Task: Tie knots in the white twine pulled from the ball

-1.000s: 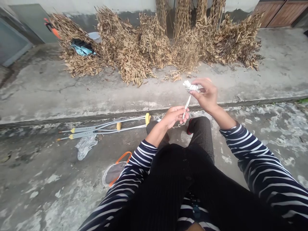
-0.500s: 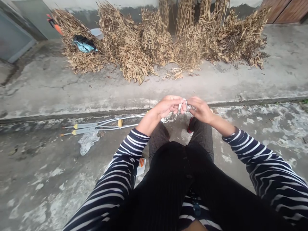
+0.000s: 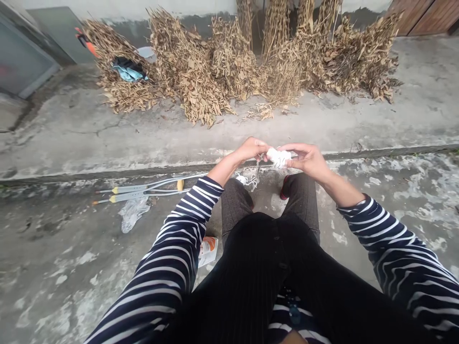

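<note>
Between my hands, in front of my knees, is a small white crumpled bundle [image 3: 278, 157] with a few thin dark lines on it. It looks soft, but I cannot tell its exact kind. My right hand [image 3: 306, 158] grips its right side between thumb and fingers. With fingertips pinched together, my left hand [image 3: 253, 149] holds its left edge. Below my left hand, a tangle of white cord-like strands [image 3: 252, 180] shows near my knee; whether it joins the bundle is unclear.
A pair of crutches [image 3: 132, 189] lies on the ground at left, beside a clear plastic bag [image 3: 132, 213]. An orange-and-white packet [image 3: 208, 250] is by my left leg. Beyond the concrete step [image 3: 161, 155], dried plant stalks [image 3: 201, 71] lean along the wall, with a blue-and-black cloth [image 3: 129, 69] on them.
The white bundle now shows much more fully between my hands. My right hand has shifted slightly right, opening a wider gap between the hands. The view has tilted a little.
</note>
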`<state>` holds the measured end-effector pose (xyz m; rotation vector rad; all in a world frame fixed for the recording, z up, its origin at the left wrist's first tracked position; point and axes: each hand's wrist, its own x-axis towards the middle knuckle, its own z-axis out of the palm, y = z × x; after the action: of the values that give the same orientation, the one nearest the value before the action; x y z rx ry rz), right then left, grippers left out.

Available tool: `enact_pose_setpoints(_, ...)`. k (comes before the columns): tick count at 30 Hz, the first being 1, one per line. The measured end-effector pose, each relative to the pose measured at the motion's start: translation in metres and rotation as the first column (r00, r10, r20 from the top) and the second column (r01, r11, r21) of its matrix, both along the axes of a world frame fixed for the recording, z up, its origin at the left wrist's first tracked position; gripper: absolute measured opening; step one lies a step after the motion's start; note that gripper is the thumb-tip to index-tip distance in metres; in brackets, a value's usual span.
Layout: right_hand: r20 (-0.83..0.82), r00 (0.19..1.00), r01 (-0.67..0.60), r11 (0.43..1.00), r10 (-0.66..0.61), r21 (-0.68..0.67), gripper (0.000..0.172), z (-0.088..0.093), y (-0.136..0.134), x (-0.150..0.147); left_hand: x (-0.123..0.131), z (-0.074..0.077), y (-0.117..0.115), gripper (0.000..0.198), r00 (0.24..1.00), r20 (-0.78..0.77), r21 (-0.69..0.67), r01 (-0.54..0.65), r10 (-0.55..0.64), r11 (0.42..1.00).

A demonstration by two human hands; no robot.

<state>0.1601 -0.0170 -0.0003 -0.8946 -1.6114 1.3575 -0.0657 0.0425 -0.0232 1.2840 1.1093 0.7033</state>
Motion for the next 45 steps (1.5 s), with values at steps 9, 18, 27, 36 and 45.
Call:
enact_pose_setpoints(9,-0.108,0.991,0.054,0.984,-0.074,-0.171,0.048,0.016,0.023,0.002,0.051,-0.009,-0.045,0.011,0.921,0.348,0.099,-0.223,0.177,0.97)
enact_pose_setpoints(18,-0.179,0.951,0.22,0.957,-0.254,-0.188,0.046,0.012,0.051,0.004,0.041,-0.006,-0.059,0.022,0.955,0.29,0.053,-0.085,0.066,0.995)
enact_pose_setpoints(27,0.1,0.866,0.312,0.686,-0.49,0.657,0.021,0.007,0.07,0.01,0.019,-0.012,-0.074,0.045,0.911,0.401,-0.087,0.14,-0.094,0.986)
enact_pose_setpoints(36,0.361,0.896,-0.172,0.549,-0.258,0.818,0.016,-0.019,0.065,0.011,-0.012,0.043,-0.059,0.041,0.943,0.279,0.022,0.18,-0.179,0.983)
enact_pose_setpoints(45,0.359,0.929,-0.134,0.826,-0.087,0.548,0.032,-0.003,0.034,0.006,-0.009,0.071,-0.028,0.033,0.98,0.196,0.132,-0.004,-0.023,0.991)
